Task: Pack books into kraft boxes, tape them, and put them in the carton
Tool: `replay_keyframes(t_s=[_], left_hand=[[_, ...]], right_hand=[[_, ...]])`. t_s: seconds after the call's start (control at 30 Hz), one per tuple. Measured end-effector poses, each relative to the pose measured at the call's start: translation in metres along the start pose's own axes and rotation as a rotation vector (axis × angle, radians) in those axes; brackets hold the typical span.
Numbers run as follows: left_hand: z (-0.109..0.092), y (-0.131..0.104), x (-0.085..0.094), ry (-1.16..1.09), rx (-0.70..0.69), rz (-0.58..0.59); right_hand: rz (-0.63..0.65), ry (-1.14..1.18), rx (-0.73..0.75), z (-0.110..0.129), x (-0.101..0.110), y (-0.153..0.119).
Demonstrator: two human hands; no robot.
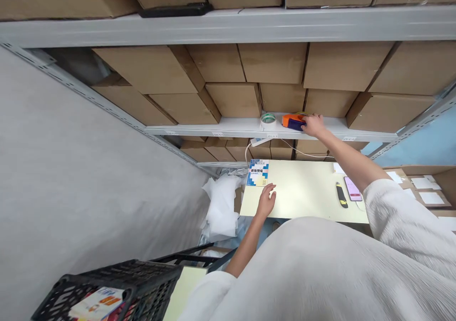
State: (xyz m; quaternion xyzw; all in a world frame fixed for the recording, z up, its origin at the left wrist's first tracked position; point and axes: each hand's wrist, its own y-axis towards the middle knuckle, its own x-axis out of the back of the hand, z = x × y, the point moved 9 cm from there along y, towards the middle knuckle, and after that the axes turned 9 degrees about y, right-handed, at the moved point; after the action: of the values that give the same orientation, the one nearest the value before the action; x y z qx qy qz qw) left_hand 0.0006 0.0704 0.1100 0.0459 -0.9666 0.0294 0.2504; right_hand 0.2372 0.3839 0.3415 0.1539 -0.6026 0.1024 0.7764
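Observation:
My right hand reaches up to the grey shelf and has its fingers closed round the right end of an orange and dark-blue tape dispenser. A roll of tape with a green core stands just left of the dispenser. Over the left part of the pale yellow table is my left hand, fingers apart and holding nothing. Nearest to it lies a blue, white and yellow book, close to the table's back left corner.
A yellow and black utility knife and a phone lie at the table's right. Cardboard boxes fill the shelves. White packing foam is left of the table. A black crate with books stands lower left; an open carton is at right.

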Motion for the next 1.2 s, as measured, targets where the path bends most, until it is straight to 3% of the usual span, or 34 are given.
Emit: replay_keyframes(t_s=[0.23,0.37,0.57,0.73,0.83,1.03,1.2], left_hand=[[0.000,0.011,0.007,-0.020,-0.023,0.058],[-0.003,0.015,0.002,-0.016,-0.053,0.093],[-0.008,0.015,-0.021,-0.015,-0.080,0.176],[-0.020,0.015,-0.051,-0.002,-0.109,0.272],[-0.029,0.014,-0.069,0.015,-0.125,0.320],[-0.040,0.006,-0.092,0.071,-0.119,0.402],[-0.037,-0.001,-0.100,0.131,-0.098,0.441]], right_hand=[[-0.069,0.015,0.010,0.005,-0.003,-0.007],[-0.110,0.017,0.049,0.012,-0.002,-0.027],[-0.162,0.028,0.028,0.010,0.009,-0.095],[-0.186,0.077,-0.105,-0.012,0.002,-0.170],[-0.144,0.125,-0.227,-0.033,-0.027,-0.212],[0.077,0.187,-0.568,-0.079,-0.129,-0.288],[0.216,0.209,-0.694,-0.101,-0.194,-0.336]])
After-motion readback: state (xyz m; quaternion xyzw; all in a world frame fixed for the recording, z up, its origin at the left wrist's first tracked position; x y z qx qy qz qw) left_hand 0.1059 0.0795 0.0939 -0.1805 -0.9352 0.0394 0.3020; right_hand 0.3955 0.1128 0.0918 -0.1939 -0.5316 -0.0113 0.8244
